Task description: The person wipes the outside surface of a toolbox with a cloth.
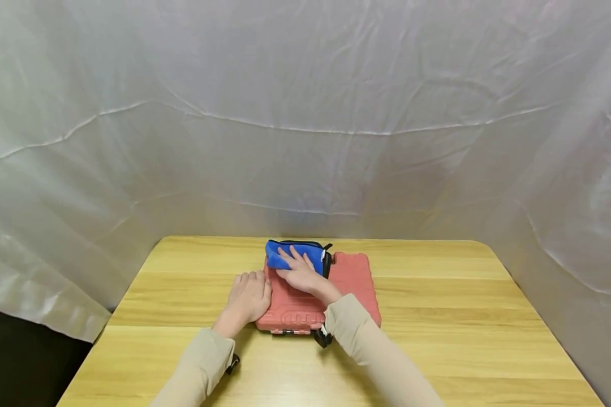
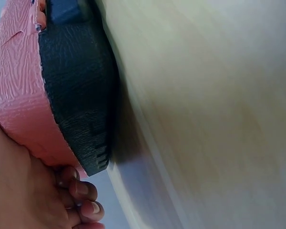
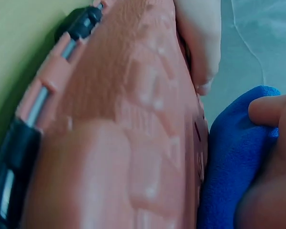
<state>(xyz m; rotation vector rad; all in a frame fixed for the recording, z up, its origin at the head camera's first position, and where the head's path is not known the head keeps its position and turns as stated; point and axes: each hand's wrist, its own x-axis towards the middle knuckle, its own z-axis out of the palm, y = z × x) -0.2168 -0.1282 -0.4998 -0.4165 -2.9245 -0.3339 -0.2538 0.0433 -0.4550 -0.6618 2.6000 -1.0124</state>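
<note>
A red case (image 1: 353,277) with a black lower half (image 2: 78,81) lies flat on the table. My left hand (image 1: 250,294) holds its left side, fingers bent against the edge in the left wrist view. On the far left part of the lid is a soft blue cloth (image 1: 279,254). My right hand (image 1: 301,274) presses on that cloth with fingers spread. Dark material (image 1: 327,264) borders the cloth; whether it belongs to it I cannot tell. The right wrist view shows the blue cloth (image 3: 236,148) beside the lid and hinge pins (image 3: 37,107) along the near edge.
The wooden table (image 1: 438,316) extends around the case. Grey sheeting (image 1: 305,113) hangs behind and at both sides. Black pieces show near the left sleeve (image 1: 203,356) and under the right cuff (image 1: 343,316).
</note>
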